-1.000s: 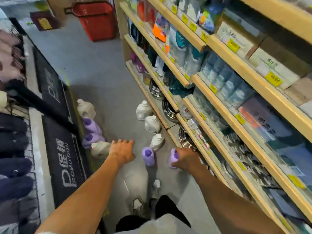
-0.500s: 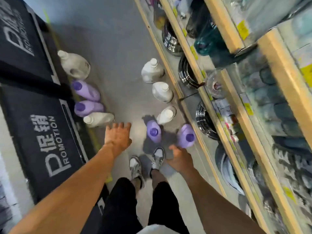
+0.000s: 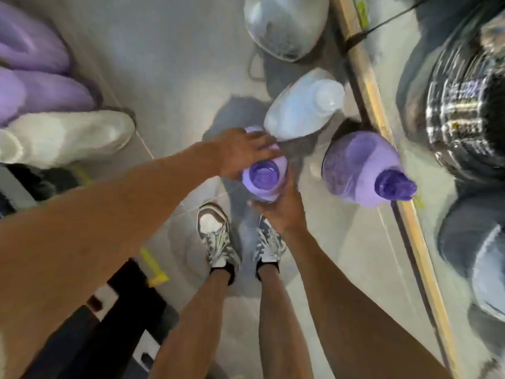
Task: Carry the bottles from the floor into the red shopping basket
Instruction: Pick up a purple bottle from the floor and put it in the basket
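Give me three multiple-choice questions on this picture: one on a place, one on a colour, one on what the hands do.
1. Where does the second purple bottle stand? A on a mat; B beside the shelf edge; C in a basket.
2. The held bottle's cap is: A white; B red; C purple.
3. The held bottle is gripped by: A both hands; B one hand; C nothing.
Answers: B, it stands by the wooden edge; C, purple cap; A, left hand and right hand clasp it.
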`<state>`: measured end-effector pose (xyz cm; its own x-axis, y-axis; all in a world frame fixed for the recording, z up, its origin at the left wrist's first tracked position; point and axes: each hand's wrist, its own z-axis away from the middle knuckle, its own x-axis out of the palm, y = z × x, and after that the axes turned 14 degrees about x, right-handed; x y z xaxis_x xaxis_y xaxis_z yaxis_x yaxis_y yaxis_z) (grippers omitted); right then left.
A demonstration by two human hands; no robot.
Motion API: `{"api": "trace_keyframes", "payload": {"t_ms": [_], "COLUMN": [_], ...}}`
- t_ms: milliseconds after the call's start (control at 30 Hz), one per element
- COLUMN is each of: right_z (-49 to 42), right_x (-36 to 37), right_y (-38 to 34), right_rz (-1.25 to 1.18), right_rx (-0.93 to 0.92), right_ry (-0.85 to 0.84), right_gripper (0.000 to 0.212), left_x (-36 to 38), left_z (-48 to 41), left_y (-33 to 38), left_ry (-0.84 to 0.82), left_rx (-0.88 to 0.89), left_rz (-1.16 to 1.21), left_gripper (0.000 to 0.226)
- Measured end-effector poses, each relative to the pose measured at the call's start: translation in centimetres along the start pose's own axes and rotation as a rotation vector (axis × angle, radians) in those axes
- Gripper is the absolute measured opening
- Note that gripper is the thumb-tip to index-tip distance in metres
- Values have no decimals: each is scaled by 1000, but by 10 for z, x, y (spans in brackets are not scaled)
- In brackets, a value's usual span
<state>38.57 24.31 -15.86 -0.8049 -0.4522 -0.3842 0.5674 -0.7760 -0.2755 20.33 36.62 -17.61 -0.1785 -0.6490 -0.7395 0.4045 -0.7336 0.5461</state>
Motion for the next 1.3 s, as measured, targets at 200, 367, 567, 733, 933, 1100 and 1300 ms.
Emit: {"api": "trace_keyframes", "payload": {"t_ms": [200,367,567,733,933,1100,1300], "right_z": [-33,-34,-12,79,254,420,555], "right_x": [-3,-12,-29,-69,-120,-164,-187], "right_y": [18,11,-18,-62,-149,-244,-318], "right_rz": [80,388,391,503,637,810,846], "right_rx": [-237,-374,-308,-404,-514,-645,-916], "right_ry": [69,71,20,-11,-3,17,7], "right_gripper": [115,115,107,109,106,114,102], "left_x": [56,80,50,-18,-163,-289,-383], "left_z": [3,7,17,79,193,311,411], "left_y": [21,40,47,107,212,306,390], "left_ry": [351,463,514,545,594,720,839], "left_rx": [-101,-186,-188,-299,-422,-512,-640], "left_rz": [27,168,195,230,239,181,-10], "left_gripper": [99,99,96,106,110,110,85]}}
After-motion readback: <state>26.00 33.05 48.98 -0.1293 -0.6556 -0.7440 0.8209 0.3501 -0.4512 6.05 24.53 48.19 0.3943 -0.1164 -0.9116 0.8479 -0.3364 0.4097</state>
